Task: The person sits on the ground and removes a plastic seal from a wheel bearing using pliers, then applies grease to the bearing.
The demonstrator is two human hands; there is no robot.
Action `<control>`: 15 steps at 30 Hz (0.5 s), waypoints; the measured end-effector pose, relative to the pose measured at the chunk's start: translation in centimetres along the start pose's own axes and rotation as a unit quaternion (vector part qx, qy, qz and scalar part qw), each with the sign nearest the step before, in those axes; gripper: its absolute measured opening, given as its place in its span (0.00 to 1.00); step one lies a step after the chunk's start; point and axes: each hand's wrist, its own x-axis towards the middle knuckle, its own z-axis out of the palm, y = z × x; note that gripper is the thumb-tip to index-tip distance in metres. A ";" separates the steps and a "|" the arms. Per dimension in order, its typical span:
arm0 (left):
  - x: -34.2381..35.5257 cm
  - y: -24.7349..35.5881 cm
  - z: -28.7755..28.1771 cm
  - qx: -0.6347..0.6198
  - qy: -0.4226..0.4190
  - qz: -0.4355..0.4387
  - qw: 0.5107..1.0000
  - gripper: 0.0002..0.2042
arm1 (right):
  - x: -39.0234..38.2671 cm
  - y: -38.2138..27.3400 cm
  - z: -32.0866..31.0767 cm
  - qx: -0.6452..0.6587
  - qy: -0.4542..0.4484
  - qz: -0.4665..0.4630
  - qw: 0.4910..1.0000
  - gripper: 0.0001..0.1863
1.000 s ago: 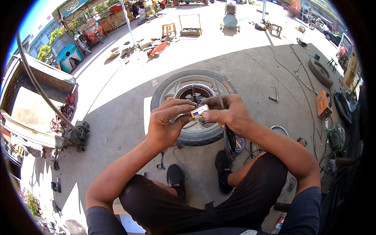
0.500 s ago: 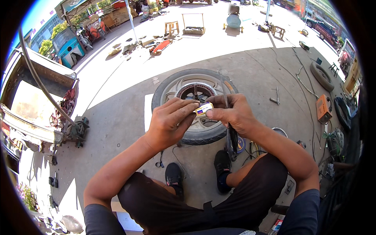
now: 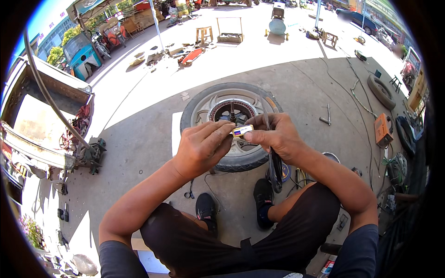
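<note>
Head view: small box [image 3: 243, 131] at frame centre, clamped in right hand [image 3: 279, 135]; left hand [image 3: 202, 144] at its left end, can't tell grip.

an orange box-shaped machine [image 3: 383, 131] at the right, one loose tyre [image 3: 373, 87] beyond it, a wooden stool [image 3: 204, 29] on the sunlit ground [image 3: 245, 54], a light-blue tank [image 3: 277, 27], a teal vehicle [image 3: 84, 61] at upper left

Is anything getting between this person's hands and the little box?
Nothing visible. The right hand has its thumb on the little box near the right end, and the fingertips of the left hand are at the left end. The dark bundle hangs below the right hand, off to the side.
</note>
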 end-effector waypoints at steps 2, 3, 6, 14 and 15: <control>-0.1 0.0 0.1 -0.003 0.000 -0.001 1.000 0.15 | 0.0 0.0 0.0 -0.002 -0.007 0.001 1.000 0.17; -0.2 0.0 0.1 -0.003 -0.003 -0.003 1.000 0.15 | 0.0 -0.1 0.0 0.001 -0.009 0.004 1.000 0.17; -0.2 0.1 0.0 -0.007 -0.007 -0.007 1.000 0.15 | -0.1 -0.1 0.0 0.009 -0.013 0.009 1.000 0.18; -0.1 0.5 -0.1 -0.006 -0.002 -0.017 1.000 0.16 | -0.1 -0.2 0.3 0.025 -0.024 0.008 0.999 0.19; -0.1 0.6 0.0 -0.008 0.001 -0.019 1.000 0.16 | -0.1 -0.3 0.3 0.026 -0.025 0.008 0.999 0.19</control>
